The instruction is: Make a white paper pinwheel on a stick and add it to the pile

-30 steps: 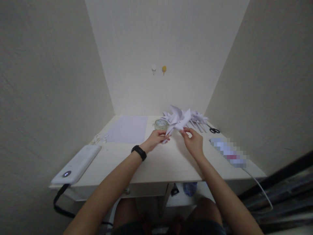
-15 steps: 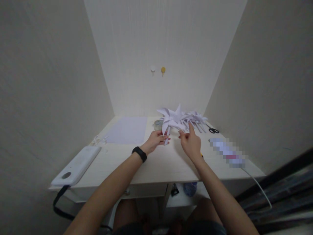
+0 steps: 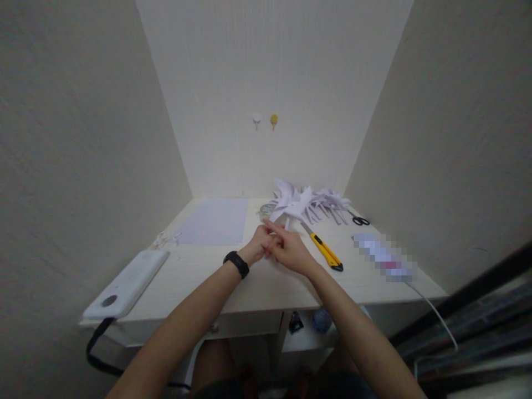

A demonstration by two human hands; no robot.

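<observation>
A white paper pinwheel (image 3: 288,206) stands up in front of my hands. My left hand (image 3: 258,245), with a black band on its wrist, is closed around the pinwheel's paper stick, whose lower part is hidden. Crossing in front of it, my right hand (image 3: 291,252) touches the left fingers. Its index finger is stretched out to the left; the other fingers are partly hidden, and I make out nothing held there. Behind the pinwheel sits a roll of clear tape (image 3: 265,211). A yellow utility knife (image 3: 325,250) lies to the right of my right hand.
More white pinwheels (image 3: 330,200) lie in a pile at the back right, beside black-handled scissors (image 3: 361,220). White paper (image 3: 214,221) lies at the back left. A white power bank-like device (image 3: 127,282) is at the left edge, a blurred-out item (image 3: 382,257) with a cable at the right.
My right hand has moved left, from beside the pinwheel pile to my left hand, uncovering the utility knife. The pinwheel's head has turned slightly in my left hand.
</observation>
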